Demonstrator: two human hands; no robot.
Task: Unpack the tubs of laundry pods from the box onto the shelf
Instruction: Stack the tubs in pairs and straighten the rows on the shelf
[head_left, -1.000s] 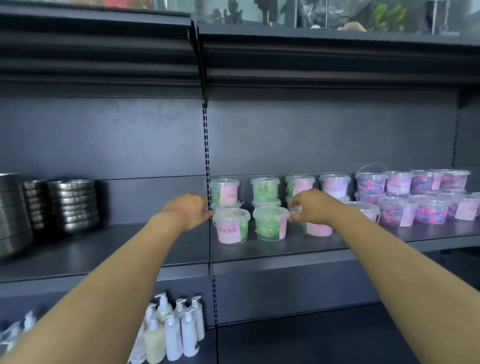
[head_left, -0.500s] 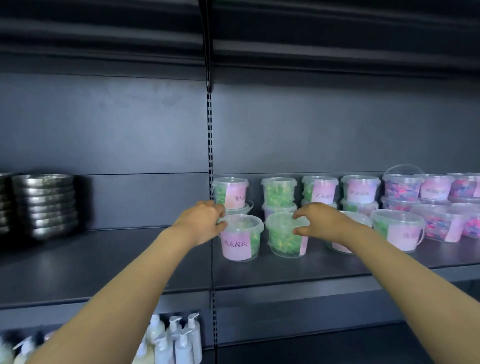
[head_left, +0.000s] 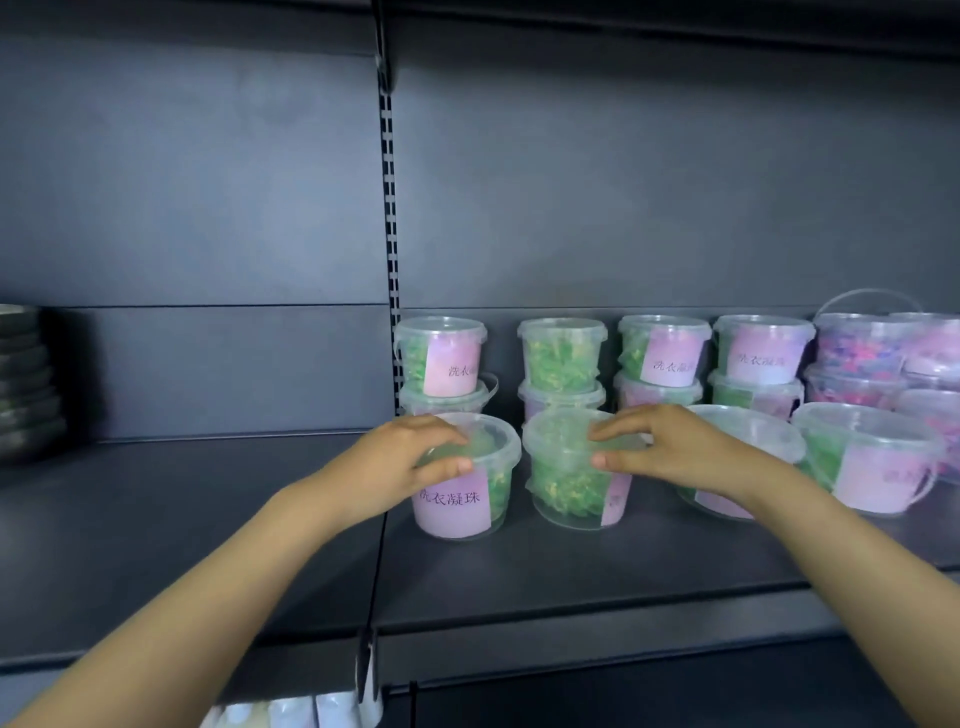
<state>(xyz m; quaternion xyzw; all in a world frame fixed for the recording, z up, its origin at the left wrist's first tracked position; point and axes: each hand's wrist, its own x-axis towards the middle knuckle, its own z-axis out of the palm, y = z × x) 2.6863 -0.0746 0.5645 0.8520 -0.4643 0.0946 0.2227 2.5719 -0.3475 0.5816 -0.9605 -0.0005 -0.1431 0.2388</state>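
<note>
- Since half a second ago the left hand (head_left: 400, 465) has slid from the side of the leftmost front tub (head_left: 462, 475) up onto its lid, fingers over the top and thumb on the near rim just above the pink label.
- The right hand (head_left: 670, 449) has shifted off the tub further right and now closes on the second front tub (head_left: 571, 467), fingers across the lid and thumb against the wall.
- Both hands are clamped, one tub each; both tubs stand upright on the shelf (head_left: 519, 577), near the left end of the right-hand bay, just right of the slotted upright (head_left: 387, 218).
- Behind them, against the back edge, stacked green tubs (head_left: 561, 358) stand two high; two wider tubs (head_left: 872, 457) sit in the front row to the right, with purple tubs (head_left: 862, 353) behind those.
- The view has also drawn closer to the shelf than a second ago.
- My reading: these two tubs are already set down, and the hands are squaring them up or about to lift them onto the back stacks.
- The box is out of view, so how many tubs remain cannot be told.
- Steel bowls (head_left: 26, 384) are stacked at the far left of the neighbouring bay.
</note>
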